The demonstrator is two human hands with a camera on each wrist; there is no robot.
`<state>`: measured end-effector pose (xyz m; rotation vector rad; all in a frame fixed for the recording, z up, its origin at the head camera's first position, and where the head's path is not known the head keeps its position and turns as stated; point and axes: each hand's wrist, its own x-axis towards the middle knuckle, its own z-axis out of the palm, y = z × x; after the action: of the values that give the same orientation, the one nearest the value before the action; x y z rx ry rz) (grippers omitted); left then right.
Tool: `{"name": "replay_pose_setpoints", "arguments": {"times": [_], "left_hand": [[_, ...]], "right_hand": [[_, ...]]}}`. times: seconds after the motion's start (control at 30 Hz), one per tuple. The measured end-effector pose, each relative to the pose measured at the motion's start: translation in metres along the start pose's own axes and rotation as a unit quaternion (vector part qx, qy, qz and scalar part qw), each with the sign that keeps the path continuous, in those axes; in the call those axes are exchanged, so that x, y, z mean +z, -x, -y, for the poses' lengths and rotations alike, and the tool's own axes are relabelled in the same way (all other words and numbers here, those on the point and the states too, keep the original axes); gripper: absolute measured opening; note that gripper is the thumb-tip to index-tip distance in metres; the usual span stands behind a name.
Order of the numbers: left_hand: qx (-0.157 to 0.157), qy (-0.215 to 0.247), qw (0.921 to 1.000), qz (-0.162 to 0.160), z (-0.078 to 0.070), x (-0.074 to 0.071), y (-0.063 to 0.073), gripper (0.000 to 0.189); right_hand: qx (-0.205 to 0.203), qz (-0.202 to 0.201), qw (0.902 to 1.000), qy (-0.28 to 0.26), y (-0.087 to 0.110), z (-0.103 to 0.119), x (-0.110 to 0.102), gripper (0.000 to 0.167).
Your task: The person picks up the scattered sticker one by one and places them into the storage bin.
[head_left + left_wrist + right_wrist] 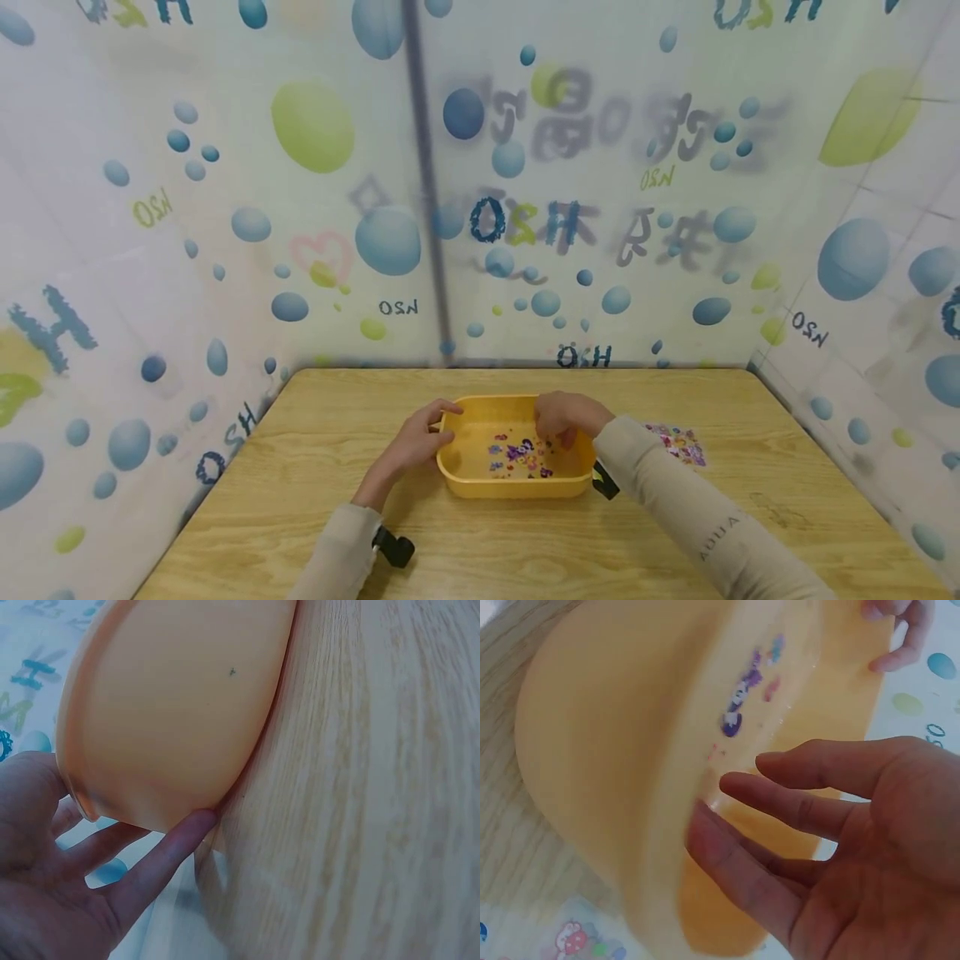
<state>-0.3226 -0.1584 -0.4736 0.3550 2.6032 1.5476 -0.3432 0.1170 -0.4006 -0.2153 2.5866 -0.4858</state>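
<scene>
A yellow plastic basin stands on the wooden table, with small colourful sticker-like pieces scattered over its bottom, purple ones among them. My left hand grips the basin's left end: in the left wrist view some fingers lie along the outer wall while others reach over the rim. Over the right end, my right hand reaches down into the basin. The right wrist view shows its fingers loosely bent and spread, nothing between them, above the inner floor with the pieces beyond.
To the right of the basin a colourful sticker sheet lies on the table, partly behind the right sleeve. Curtain-like walls with bubble prints enclose the table at the back and both sides.
</scene>
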Motion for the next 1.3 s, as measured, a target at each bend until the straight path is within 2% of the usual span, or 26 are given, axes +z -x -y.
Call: {"name": "replay_pose_setpoints", "arguments": {"times": [0.17, 0.33, 0.57, 0.77, 0.93, 1.1, 1.17, 1.3], "left_hand": [[-0.002, 0.003, 1.0, 0.001, 0.0, -0.001, 0.0, 0.035], [0.002, 0.002, 1.0, 0.002, -0.001, 0.0, 0.001, 0.035], [0.0, 0.008, 1.0, 0.005, -0.001, 0.001, 0.0, 0.036], [-0.001, 0.008, 1.0, 0.003, 0.0, 0.0, -0.001, 0.036], [-0.006, 0.01, 0.9999, 0.005, 0.0, 0.001, -0.001, 0.036], [-0.012, 0.008, 0.9999, 0.003, 0.001, 0.001, -0.001, 0.035], [-0.014, 0.006, 0.9999, 0.002, 0.001, 0.001, -0.001, 0.035], [-0.014, 0.008, 0.9999, 0.005, 0.0, 0.001, 0.0, 0.035]], "right_hand": [[-0.051, -0.023, 0.9985, 0.0, 0.008, -0.007, -0.009, 0.015], [-0.12, -0.054, 0.9912, 0.014, 0.018, -0.021, -0.019, 0.017], [-0.188, -0.115, 0.974, -0.052, 0.032, -0.058, -0.03, 0.021], [-0.21, -0.164, 0.9581, -0.106, 0.045, -0.092, -0.029, 0.023], [-0.184, -0.216, 0.9525, -0.111, 0.053, -0.12, -0.021, 0.019], [-0.131, -0.256, 0.9527, -0.097, 0.058, -0.149, -0.011, 0.022], [-0.11, -0.259, 0.955, -0.092, 0.06, -0.16, -0.008, 0.027], [-0.07, -0.239, 0.9654, -0.078, 0.059, -0.18, -0.004, 0.037]]}}
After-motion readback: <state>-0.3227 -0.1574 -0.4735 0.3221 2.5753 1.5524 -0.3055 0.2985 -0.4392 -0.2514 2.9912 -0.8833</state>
